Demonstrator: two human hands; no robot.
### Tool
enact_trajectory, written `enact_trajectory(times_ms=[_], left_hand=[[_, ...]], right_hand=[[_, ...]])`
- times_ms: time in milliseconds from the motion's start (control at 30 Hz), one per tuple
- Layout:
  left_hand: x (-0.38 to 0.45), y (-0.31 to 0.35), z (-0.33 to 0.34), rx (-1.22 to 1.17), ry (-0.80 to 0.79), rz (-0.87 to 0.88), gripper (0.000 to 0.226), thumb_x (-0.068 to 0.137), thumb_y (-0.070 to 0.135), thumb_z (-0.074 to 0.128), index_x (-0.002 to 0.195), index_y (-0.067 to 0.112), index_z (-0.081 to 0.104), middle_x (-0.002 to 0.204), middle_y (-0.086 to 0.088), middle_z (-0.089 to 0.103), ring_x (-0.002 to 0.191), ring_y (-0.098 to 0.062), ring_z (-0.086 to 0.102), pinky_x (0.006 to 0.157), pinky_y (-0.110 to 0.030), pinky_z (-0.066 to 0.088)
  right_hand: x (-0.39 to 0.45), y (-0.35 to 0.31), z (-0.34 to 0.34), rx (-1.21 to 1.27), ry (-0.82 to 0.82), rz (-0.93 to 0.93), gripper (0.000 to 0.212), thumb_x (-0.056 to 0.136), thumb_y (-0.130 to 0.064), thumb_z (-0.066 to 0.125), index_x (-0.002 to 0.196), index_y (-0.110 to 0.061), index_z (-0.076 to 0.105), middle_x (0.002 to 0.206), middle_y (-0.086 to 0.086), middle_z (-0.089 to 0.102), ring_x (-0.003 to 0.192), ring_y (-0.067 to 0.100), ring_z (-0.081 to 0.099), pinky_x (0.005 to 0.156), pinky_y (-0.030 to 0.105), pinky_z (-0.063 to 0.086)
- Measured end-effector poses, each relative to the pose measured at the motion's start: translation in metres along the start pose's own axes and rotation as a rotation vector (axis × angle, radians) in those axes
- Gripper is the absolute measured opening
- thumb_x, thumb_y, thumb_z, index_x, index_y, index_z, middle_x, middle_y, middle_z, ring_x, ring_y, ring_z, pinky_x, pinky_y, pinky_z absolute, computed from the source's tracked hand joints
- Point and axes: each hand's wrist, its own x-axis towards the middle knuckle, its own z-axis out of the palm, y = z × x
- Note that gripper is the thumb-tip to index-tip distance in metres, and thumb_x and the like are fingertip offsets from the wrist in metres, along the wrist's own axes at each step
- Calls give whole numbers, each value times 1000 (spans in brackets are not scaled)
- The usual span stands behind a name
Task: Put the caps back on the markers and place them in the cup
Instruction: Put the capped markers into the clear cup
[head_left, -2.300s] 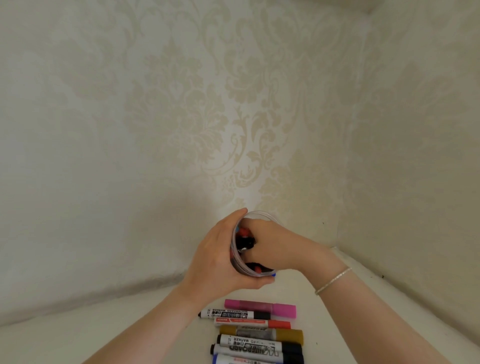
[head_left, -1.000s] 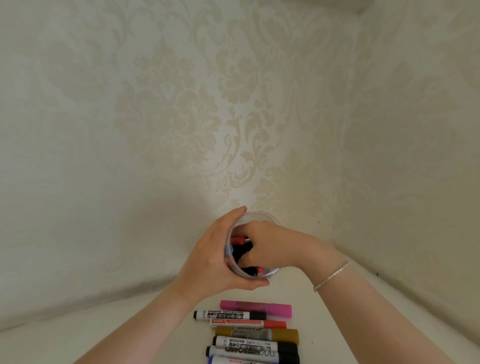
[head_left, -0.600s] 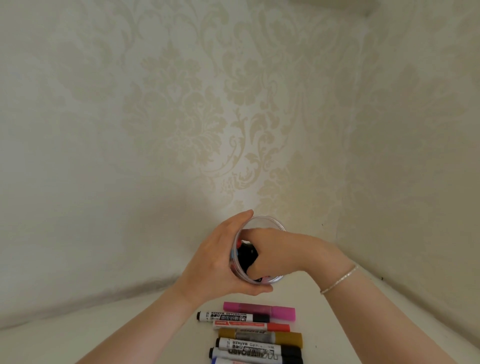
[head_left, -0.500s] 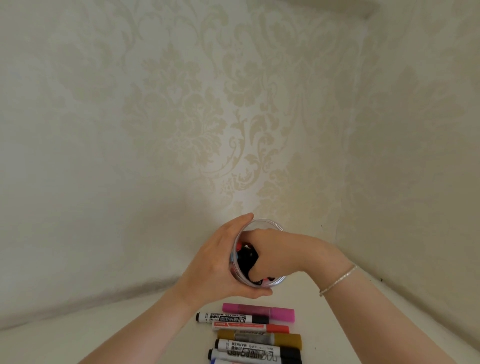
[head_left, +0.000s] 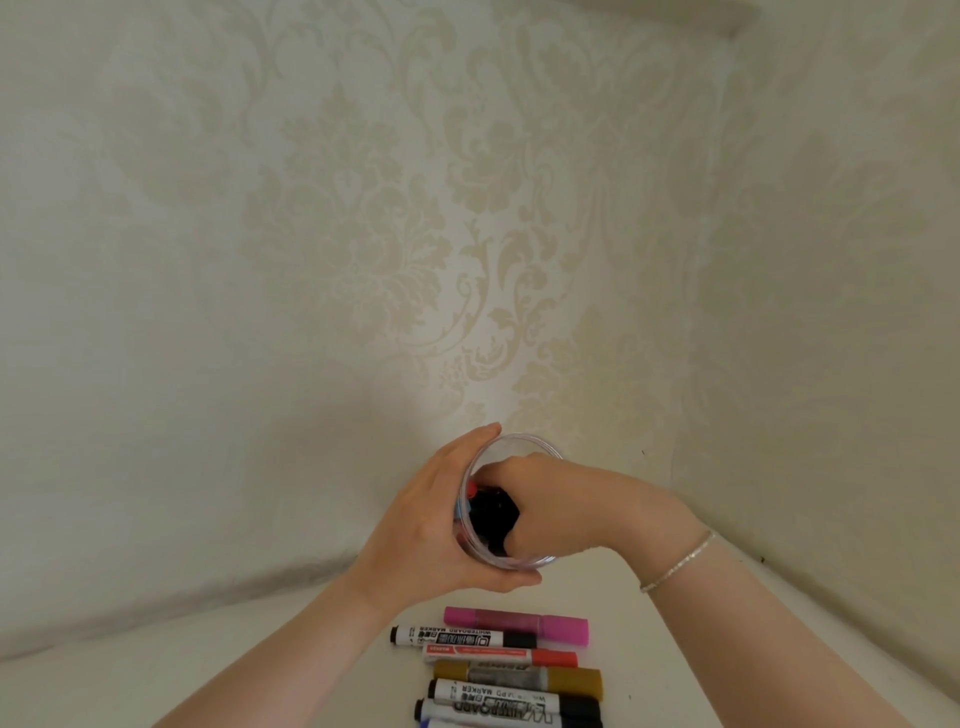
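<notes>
Your left hand (head_left: 426, 535) wraps its curled fingers and thumb around the clear plastic cup (head_left: 511, 558), tilted toward you above the white table (head_left: 208, 670). Your right hand (head_left: 561, 506) reaches into its mouth, fingers curled round the black markers (head_left: 493, 514) inside. Below, capped markers lie in a row, the pink marker (head_left: 517, 623) nearest the cup.

"WHITEBOARD MARKER" reads on the black-capped marker (head_left: 462, 637); another white marker (head_left: 511, 696) seemingly says the same.

Markers (head_left: 511, 670) lie in a row before the cup (head_left: 511, 556).
</notes>
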Motion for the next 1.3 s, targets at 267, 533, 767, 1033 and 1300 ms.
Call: enact_trajectory(times_ms=[267, 533, 767, 1033, 1300], left_hand=[[0, -3, 0, -21, -29, -28, 118, 46, 56, 90, 143, 46, 21, 144, 28, 36, 131, 2, 41, 105, -15, 37], [-1, -6, -2, -2, -50, -33, 119, 47, 58, 88, 143, 49, 18, 144, 31, 32, 131, 6, 38, 106, -11, 32], [1, -5, -5, 8, -34, -23, 118, 47, 61, 87, 142, 49, 18, 145, 30, 32, 130, 6, 39, 107, -19, 37], [0, -4, -4, 5, -3, -14, 118, 48, 59, 88, 143, 46, 20, 145, 28, 34, 132, 2, 40, 107, -14, 33], [-4, -8, -2, 30, -21, 8, 118, 49, 62, 86, 145, 41, 21, 146, 28, 32, 132, 3, 39, 108, -29, 40]], right_hand=[[2, -3, -2, -78, 9, -21, 36, 88, -6, 51, 123, -14, 56, 109, 8, 64, 95, 23, 60, 78, 31, 51], [-7, -1, -5, 78, -40, -55, 63, 81, -10, 64, 136, -22, 35, 116, 4, 59, 100, 21, 59, 83, 32, 54], [-5, 3, -7, -13, -60, -34, 63, 83, -7, 61, 139, -17, 34, 118, 8, 60, 99, 25, 62, 82, 37, 56], [9, 3, 6, 47, 76, 26, 42, 92, -1, 35, 132, -10, 45, 106, 8, 59, 86, 23, 59, 72, 29, 51], [22, -6, 0, 81, -1, 62, 38, 102, -19, 31, 129, -1, 52, 127, 17, 58, 116, 28, 54, 98, 33, 42]])
